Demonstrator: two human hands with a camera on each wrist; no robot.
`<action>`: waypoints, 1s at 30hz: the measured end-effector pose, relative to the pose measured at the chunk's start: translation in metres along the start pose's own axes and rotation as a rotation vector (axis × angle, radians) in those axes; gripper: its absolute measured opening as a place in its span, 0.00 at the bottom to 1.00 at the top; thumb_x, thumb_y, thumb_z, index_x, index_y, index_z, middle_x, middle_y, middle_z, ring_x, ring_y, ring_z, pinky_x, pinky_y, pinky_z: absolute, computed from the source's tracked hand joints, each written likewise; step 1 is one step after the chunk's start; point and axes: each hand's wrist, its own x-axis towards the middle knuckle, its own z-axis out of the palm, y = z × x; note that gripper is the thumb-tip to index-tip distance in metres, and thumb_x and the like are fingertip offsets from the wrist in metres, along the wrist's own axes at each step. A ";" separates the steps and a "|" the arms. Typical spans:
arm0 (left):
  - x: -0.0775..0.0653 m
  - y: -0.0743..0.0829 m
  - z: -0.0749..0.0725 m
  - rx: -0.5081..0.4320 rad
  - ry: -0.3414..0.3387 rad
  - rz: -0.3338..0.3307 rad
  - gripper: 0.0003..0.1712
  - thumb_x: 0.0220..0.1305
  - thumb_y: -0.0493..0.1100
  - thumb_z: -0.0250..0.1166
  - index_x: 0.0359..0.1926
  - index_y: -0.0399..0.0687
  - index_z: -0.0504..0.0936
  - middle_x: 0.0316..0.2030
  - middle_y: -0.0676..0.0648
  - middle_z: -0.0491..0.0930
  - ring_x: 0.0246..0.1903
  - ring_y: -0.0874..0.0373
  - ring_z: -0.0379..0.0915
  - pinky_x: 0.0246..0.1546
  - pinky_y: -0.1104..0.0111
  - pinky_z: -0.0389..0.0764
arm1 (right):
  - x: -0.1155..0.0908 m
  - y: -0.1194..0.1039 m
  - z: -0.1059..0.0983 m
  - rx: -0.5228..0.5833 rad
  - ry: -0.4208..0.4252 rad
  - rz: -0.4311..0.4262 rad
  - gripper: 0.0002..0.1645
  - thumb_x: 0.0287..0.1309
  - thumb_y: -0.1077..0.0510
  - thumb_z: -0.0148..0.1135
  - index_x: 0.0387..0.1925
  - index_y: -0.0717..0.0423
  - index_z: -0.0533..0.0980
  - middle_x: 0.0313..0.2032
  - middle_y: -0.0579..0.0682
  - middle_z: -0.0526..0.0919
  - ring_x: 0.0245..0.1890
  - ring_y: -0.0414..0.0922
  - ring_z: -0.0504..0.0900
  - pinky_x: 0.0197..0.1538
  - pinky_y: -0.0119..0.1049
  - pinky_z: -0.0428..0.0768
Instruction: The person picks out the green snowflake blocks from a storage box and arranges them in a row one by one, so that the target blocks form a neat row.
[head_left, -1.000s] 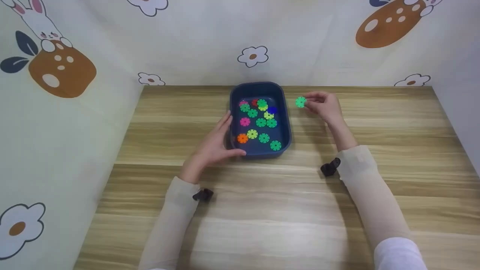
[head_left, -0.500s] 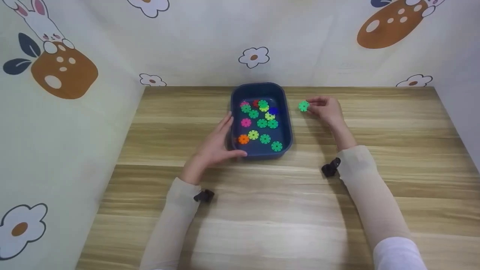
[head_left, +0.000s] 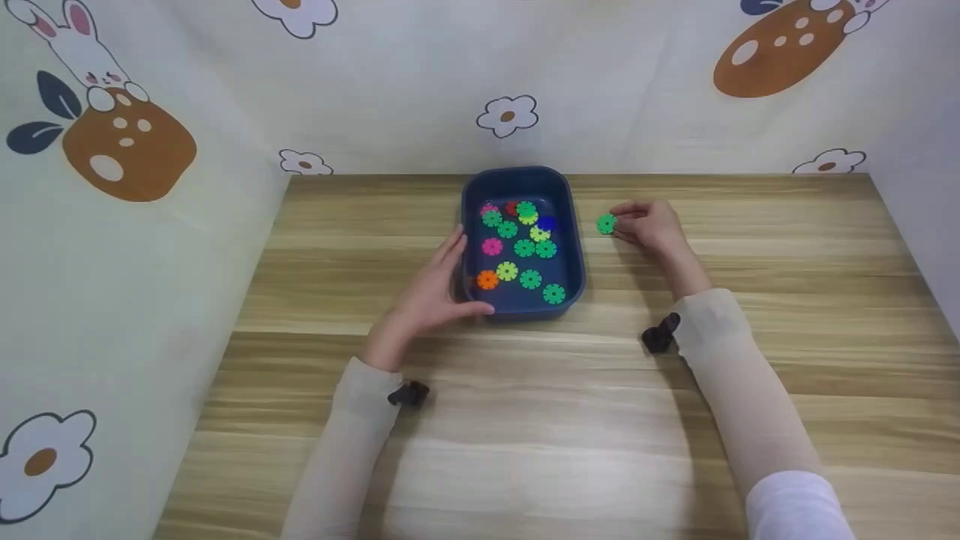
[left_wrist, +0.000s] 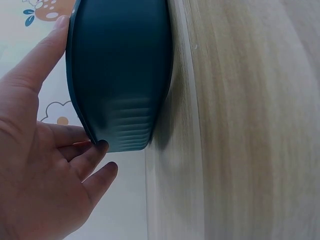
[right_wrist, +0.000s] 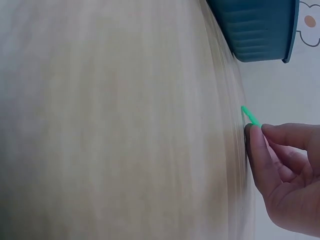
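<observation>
A dark blue plastic bin (head_left: 525, 309) stands on the table with several notched plastic discs inside, such as a pink disc (head_left: 492, 247) and an orange disc (head_left: 487, 280). My left hand (head_left: 431, 292) holds its near left corner, thumb on the near rim and fingers on the left side. In the left wrist view the fingertips bend against the edge of the bin (left_wrist: 120, 65). To the right of the bin, my right hand (head_left: 654, 229) pinches a green notched disc (head_left: 606, 223) between thumb and fingers. The right wrist view has this green disc (right_wrist: 251, 116) edge-on and tilted, close to the tabletop.
The wood-grain table (head_left: 517, 420) meets a patterned wall covering (head_left: 615, 112) just behind the bin. Other walls rise at left and right. A small black camera (head_left: 409, 393) sits on the left wrist and another black camera (head_left: 660, 334) on the right.
My right hand has lowered the green disc slightly toward the near side, still pinching it. The left hand and the bin stay where they were; the view shifts a little.
</observation>
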 end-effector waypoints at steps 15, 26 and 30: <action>-0.001 0.001 0.000 -0.016 0.001 -0.006 0.68 0.49 0.65 0.76 0.80 0.50 0.45 0.81 0.50 0.38 0.79 0.47 0.44 0.76 0.49 0.55 | -0.009 -0.005 -0.005 -0.079 0.065 -0.019 0.20 0.66 0.63 0.59 0.57 0.69 0.76 0.43 0.48 0.87 0.36 0.32 0.81 0.40 0.22 0.81; -0.001 0.001 0.000 -0.018 -0.002 -0.008 0.68 0.49 0.64 0.76 0.80 0.49 0.45 0.81 0.50 0.37 0.79 0.47 0.44 0.77 0.50 0.55 | -0.014 -0.010 -0.011 -0.147 0.068 -0.071 0.21 0.67 0.61 0.57 0.59 0.65 0.77 0.54 0.55 0.85 0.38 0.29 0.80 0.41 0.21 0.80; -0.001 0.000 0.000 -0.033 0.001 -0.001 0.68 0.49 0.63 0.77 0.80 0.49 0.45 0.81 0.50 0.38 0.79 0.47 0.44 0.77 0.50 0.55 | -0.016 -0.011 -0.012 -0.154 0.078 -0.136 0.20 0.67 0.62 0.59 0.57 0.67 0.77 0.51 0.54 0.87 0.37 0.27 0.81 0.39 0.19 0.79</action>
